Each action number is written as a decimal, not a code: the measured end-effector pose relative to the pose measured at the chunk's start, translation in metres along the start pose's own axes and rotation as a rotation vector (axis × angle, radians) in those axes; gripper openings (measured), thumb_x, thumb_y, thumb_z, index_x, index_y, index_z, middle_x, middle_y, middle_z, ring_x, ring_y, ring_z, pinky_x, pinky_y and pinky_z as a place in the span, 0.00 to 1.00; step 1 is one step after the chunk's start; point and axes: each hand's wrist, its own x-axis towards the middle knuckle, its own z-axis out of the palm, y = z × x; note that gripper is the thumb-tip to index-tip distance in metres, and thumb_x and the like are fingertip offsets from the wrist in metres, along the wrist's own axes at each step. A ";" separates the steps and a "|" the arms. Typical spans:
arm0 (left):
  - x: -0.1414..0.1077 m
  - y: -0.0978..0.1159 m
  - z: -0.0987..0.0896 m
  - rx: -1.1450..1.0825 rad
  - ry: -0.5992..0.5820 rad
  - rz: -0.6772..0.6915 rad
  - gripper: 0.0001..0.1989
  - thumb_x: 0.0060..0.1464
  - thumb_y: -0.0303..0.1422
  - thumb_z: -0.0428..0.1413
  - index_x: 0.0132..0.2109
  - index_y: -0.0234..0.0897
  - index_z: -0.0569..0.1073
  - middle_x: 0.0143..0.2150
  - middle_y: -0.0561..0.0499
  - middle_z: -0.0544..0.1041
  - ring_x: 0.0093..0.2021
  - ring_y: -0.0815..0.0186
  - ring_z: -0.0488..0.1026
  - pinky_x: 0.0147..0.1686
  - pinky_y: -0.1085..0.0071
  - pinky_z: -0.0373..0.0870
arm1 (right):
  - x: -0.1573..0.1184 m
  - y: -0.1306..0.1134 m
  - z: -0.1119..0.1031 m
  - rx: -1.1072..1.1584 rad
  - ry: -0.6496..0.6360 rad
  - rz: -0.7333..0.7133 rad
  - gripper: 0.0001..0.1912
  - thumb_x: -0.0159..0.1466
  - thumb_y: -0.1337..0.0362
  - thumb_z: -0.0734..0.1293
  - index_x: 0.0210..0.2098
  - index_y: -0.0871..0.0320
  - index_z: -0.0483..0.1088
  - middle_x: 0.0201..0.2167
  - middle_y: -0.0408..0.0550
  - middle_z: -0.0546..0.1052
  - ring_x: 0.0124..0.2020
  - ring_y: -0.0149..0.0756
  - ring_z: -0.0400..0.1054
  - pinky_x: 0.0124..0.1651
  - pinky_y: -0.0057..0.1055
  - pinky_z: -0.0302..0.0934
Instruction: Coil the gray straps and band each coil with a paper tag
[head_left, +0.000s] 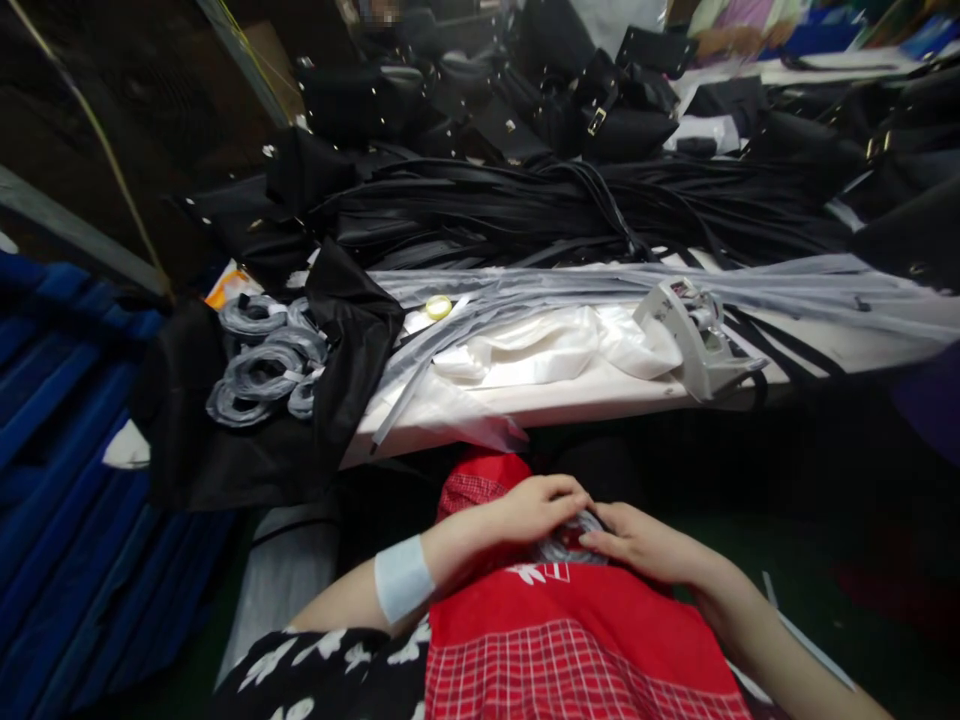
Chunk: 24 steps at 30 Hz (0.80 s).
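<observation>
Left hand (536, 510), right hand (649, 542): fingers closed on grey translucent coil (556, 550) against red apron (525, 610), likely keeping loops together. Similar grey coils (259, 372) grouped on black cloth (225, 470), probably for easy reach.

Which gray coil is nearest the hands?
The coil held between the left hand and right hand, against the red apron; the other coils lie grouped on the black cloth.

L hand (541, 507) v. close to R hand (646, 542), fingers (568, 487) bent, forearms (461, 548) angled inward
</observation>
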 end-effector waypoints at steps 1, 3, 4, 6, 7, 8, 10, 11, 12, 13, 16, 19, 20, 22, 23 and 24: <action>-0.002 0.002 0.001 0.127 0.031 0.066 0.16 0.60 0.41 0.52 0.43 0.34 0.78 0.39 0.46 0.80 0.39 0.64 0.75 0.42 0.70 0.69 | 0.001 -0.002 0.000 -0.002 -0.001 -0.010 0.23 0.66 0.49 0.62 0.48 0.61 0.73 0.46 0.52 0.78 0.46 0.46 0.72 0.51 0.35 0.63; -0.004 0.001 0.003 0.287 0.083 0.133 0.16 0.61 0.37 0.50 0.44 0.35 0.80 0.41 0.47 0.81 0.42 0.63 0.75 0.45 0.70 0.68 | 0.005 -0.003 0.000 -0.009 -0.002 -0.020 0.22 0.66 0.51 0.63 0.49 0.60 0.73 0.45 0.51 0.79 0.46 0.45 0.72 0.50 0.34 0.63; -0.003 -0.002 0.004 0.321 0.105 0.141 0.16 0.61 0.35 0.49 0.44 0.36 0.80 0.41 0.47 0.81 0.42 0.63 0.75 0.44 0.71 0.68 | 0.007 -0.004 -0.001 -0.025 -0.006 -0.012 0.20 0.65 0.52 0.64 0.47 0.60 0.74 0.44 0.49 0.79 0.44 0.44 0.72 0.48 0.32 0.64; 0.000 -0.010 0.003 0.326 0.124 0.116 0.16 0.60 0.34 0.50 0.45 0.35 0.81 0.40 0.47 0.82 0.39 0.64 0.76 0.40 0.73 0.68 | 0.015 -0.007 -0.009 -0.103 -0.015 0.042 0.16 0.62 0.54 0.67 0.43 0.60 0.76 0.38 0.46 0.80 0.38 0.40 0.72 0.40 0.27 0.64; 0.003 -0.014 0.002 0.313 0.121 0.097 0.16 0.60 0.34 0.50 0.44 0.34 0.81 0.38 0.47 0.82 0.38 0.64 0.76 0.38 0.74 0.69 | 0.020 -0.011 -0.017 -0.163 -0.009 0.077 0.15 0.59 0.56 0.69 0.40 0.60 0.76 0.34 0.45 0.80 0.34 0.38 0.72 0.35 0.25 0.62; 0.006 -0.019 0.000 0.293 0.116 0.080 0.17 0.60 0.34 0.49 0.43 0.33 0.81 0.37 0.48 0.82 0.36 0.64 0.76 0.36 0.75 0.69 | 0.027 -0.018 -0.028 -0.233 0.020 0.098 0.13 0.58 0.57 0.70 0.39 0.59 0.76 0.32 0.44 0.79 0.32 0.36 0.71 0.32 0.24 0.61; 0.012 -0.026 -0.005 0.251 0.120 0.059 0.18 0.61 0.36 0.49 0.43 0.33 0.82 0.37 0.48 0.82 0.37 0.64 0.77 0.37 0.75 0.69 | 0.045 -0.039 -0.059 -0.380 0.154 0.076 0.11 0.59 0.57 0.69 0.38 0.57 0.75 0.31 0.44 0.79 0.32 0.36 0.71 0.32 0.25 0.61; 0.013 -0.029 -0.007 0.230 0.125 0.051 0.18 0.61 0.37 0.49 0.44 0.33 0.81 0.38 0.48 0.82 0.37 0.64 0.77 0.38 0.75 0.70 | 0.057 -0.052 -0.077 -0.452 0.260 0.031 0.11 0.61 0.57 0.67 0.38 0.57 0.75 0.33 0.45 0.79 0.34 0.36 0.72 0.36 0.26 0.62; 0.015 -0.031 -0.010 0.210 0.134 0.044 0.18 0.61 0.37 0.49 0.45 0.34 0.81 0.38 0.47 0.83 0.38 0.64 0.77 0.38 0.75 0.70 | 0.072 -0.066 -0.096 -0.525 0.371 -0.023 0.12 0.64 0.56 0.64 0.38 0.56 0.75 0.36 0.46 0.80 0.37 0.38 0.72 0.40 0.28 0.63; 0.015 -0.033 -0.014 0.194 0.148 0.038 0.18 0.61 0.37 0.49 0.45 0.34 0.81 0.39 0.47 0.83 0.38 0.63 0.77 0.39 0.74 0.70 | 0.089 -0.079 -0.114 -0.605 0.474 -0.071 0.14 0.67 0.56 0.61 0.39 0.56 0.75 0.38 0.47 0.80 0.39 0.38 0.72 0.43 0.29 0.63; 0.015 -0.039 -0.025 0.155 0.210 0.042 0.19 0.60 0.38 0.50 0.45 0.34 0.82 0.40 0.45 0.83 0.39 0.63 0.77 0.40 0.74 0.70 | 0.149 -0.102 -0.157 -0.941 0.603 -0.157 0.17 0.70 0.60 0.56 0.43 0.56 0.75 0.44 0.50 0.79 0.46 0.39 0.72 0.49 0.31 0.63; 0.013 -0.045 -0.036 0.127 0.263 0.038 0.19 0.60 0.40 0.50 0.45 0.35 0.82 0.40 0.45 0.83 0.40 0.62 0.78 0.42 0.73 0.71 | 0.201 -0.099 -0.171 -1.120 0.552 -0.116 0.16 0.68 0.67 0.57 0.39 0.59 0.77 0.44 0.54 0.79 0.48 0.41 0.71 0.52 0.32 0.61; 0.013 -0.047 -0.039 0.116 0.268 0.026 0.19 0.60 0.40 0.50 0.45 0.35 0.82 0.39 0.45 0.83 0.40 0.62 0.78 0.41 0.72 0.71 | 0.214 -0.094 -0.171 -1.147 0.535 -0.084 0.15 0.67 0.69 0.58 0.38 0.61 0.77 0.42 0.57 0.79 0.46 0.42 0.72 0.52 0.33 0.60; 0.013 -0.052 -0.045 0.097 0.280 0.008 0.19 0.60 0.40 0.50 0.45 0.35 0.82 0.39 0.45 0.83 0.40 0.61 0.78 0.42 0.72 0.71 | 0.234 -0.082 -0.168 -1.214 0.528 -0.019 0.15 0.65 0.72 0.58 0.39 0.65 0.77 0.42 0.62 0.79 0.46 0.45 0.72 0.52 0.35 0.60; 0.012 -0.054 -0.047 0.092 0.286 0.006 0.19 0.60 0.40 0.50 0.45 0.35 0.82 0.40 0.44 0.83 0.41 0.60 0.78 0.42 0.71 0.71 | 0.241 -0.077 -0.167 -1.243 0.536 0.008 0.15 0.65 0.72 0.58 0.43 0.68 0.75 0.44 0.65 0.78 0.47 0.47 0.71 0.53 0.37 0.59; 0.012 -0.056 -0.049 0.089 0.290 0.008 0.19 0.60 0.40 0.50 0.45 0.35 0.82 0.40 0.44 0.83 0.42 0.60 0.78 0.43 0.71 0.71 | 0.247 -0.073 -0.166 -1.268 0.550 0.028 0.16 0.66 0.72 0.58 0.46 0.69 0.74 0.46 0.67 0.77 0.50 0.49 0.70 0.54 0.38 0.58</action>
